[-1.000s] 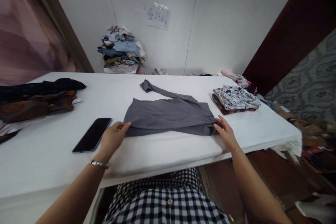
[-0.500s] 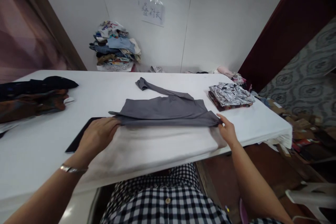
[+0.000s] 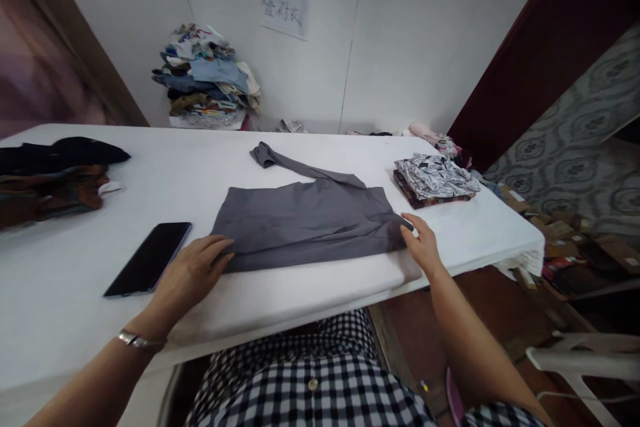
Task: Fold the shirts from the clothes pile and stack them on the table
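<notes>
A grey garment (image 3: 305, 223) lies folded flat on the white table (image 3: 280, 287), with one sleeve (image 3: 280, 161) stretched toward the far side. My left hand (image 3: 193, 273) pinches its near left corner, a bracelet on that wrist. My right hand (image 3: 423, 245) holds its near right corner, fingers on the cloth. Both hands rest low on the table top near its front edge.
A black phone (image 3: 149, 258) lies just left of my left hand. Dark clothes (image 3: 50, 173) are heaped at far left. A folded patterned stack (image 3: 434, 178) sits at right. A pile of clothes (image 3: 205, 77) stands against the back wall, below a paper sign (image 3: 284, 8).
The garment's near edge, lifted off the table half a second ago, now lies flat. Both hands came down with it and stayed at its corners.
</notes>
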Demonstrator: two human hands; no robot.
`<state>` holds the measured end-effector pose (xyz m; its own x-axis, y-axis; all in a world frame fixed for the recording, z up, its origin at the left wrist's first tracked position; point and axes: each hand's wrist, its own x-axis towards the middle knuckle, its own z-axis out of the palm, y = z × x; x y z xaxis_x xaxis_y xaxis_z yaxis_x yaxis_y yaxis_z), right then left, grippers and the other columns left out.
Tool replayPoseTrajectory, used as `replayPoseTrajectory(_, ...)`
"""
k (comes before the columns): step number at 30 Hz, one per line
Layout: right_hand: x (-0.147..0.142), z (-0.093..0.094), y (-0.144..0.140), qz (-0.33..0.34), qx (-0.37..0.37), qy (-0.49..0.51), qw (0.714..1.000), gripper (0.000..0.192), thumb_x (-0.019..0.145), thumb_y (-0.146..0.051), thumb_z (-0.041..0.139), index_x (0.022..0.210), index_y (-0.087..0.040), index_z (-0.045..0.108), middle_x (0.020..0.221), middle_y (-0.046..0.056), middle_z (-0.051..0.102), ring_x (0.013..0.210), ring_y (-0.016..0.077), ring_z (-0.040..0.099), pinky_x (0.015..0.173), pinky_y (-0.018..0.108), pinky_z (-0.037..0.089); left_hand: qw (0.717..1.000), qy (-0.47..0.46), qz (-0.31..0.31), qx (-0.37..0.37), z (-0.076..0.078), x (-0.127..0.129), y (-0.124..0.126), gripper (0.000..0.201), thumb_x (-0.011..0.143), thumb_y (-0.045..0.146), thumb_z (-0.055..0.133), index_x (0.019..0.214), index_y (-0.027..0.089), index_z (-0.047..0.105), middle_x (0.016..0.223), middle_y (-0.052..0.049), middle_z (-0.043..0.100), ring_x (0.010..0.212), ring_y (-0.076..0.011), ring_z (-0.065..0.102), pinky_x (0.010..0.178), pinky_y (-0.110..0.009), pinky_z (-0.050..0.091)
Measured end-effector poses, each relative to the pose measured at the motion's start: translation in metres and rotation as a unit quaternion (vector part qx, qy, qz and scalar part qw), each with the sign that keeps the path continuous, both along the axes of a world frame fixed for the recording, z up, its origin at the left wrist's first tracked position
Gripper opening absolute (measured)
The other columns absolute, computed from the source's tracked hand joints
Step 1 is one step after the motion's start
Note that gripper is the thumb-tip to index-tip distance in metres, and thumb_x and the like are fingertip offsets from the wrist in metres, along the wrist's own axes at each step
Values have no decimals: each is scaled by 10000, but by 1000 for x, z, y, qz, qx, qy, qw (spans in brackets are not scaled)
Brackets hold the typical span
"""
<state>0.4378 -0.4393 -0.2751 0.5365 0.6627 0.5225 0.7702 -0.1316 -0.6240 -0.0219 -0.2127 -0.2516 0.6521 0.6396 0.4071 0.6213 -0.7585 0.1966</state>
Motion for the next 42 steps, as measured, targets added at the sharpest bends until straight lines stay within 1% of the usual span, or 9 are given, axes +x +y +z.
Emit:
replayPoseTrajectory(6,0,-1,27,28,-129,-5,991,235,775,-293,597,964,-217,714,960,91,713,931,267,638,872,438,499,996,92,-4,3,3,25,17,370,898,322,356,929,160,686,975,-138,718,959,-301,632,870,-453,484)
replayPoseTrajectory(11,-4,-4,19,57,3,20,998,200,750,-208,497,827,-224,681,890,56,681,890,219,621,851,381,491,994,38,98,-9,12,21,14,415,912,350,309,1042,132,637,1015,-151,707,934,-285,651,835,-407,500)
replayPoseTrajectory(14,-4,-7,11,73,-6,100,992,169,704,-225,497,740,-219,662,838,44,687,854,217,632,849,382,495,992,64,95,-54,-1,12,14,418,893,350,313,1043,125,633,1014,-160,708,911,-292,664,826,-409,509)
replayPoseTrajectory(19,5,-4,13,16,-62,232,971,363,739,-391,606,1036,-203,693,1025,70,723,947,235,659,899,397,502,996,68,43,-44,-21,3,21,414,836,346,381,1059,115,641,1061,-178,700,982,-304,651,895,-425,499)
replayPoseTrajectory(24,15,2,36,7,-178,156,972,392,661,-372,733,1017,-209,727,1000,81,739,925,262,676,877,425,517,995,35,79,-51,-2,11,23,387,872,374,358,987,162,661,1015,-131,716,928,-276,657,845,-411,518)
replayPoseTrajectory(30,20,9,50,66,-203,185,959,269,584,-176,667,847,-186,725,750,31,713,612,172,623,596,290,506,982,2,170,-85,24,20,20,380,888,387,380,1047,176,654,1047,-112,714,871,-254,664,734,-369,524)
replayPoseTrajectory(35,11,17,41,3,-61,75,995,110,693,-276,594,760,-204,643,729,13,624,693,180,575,673,307,487,961,-54,236,-135,24,21,17,386,884,396,391,1101,188,634,967,-84,717,765,-215,656,701,-337,512)
replayPoseTrajectory(39,4,9,26,-12,1,-10,1000,231,752,-271,544,954,-218,643,843,39,599,839,212,560,808,359,470,981,-36,140,-129,2,14,18,351,853,365,413,1047,175,635,1056,-107,707,908,-238,662,839,-366,514)
replayPoseTrajectory(42,5,-3,19,-5,-30,37,999,124,709,-262,543,785,-223,632,768,27,574,768,209,547,763,358,468,991,6,60,-119,-15,5,20,325,815,327,419,975,153,642,1100,-148,696,1035,-268,641,962,-394,475)
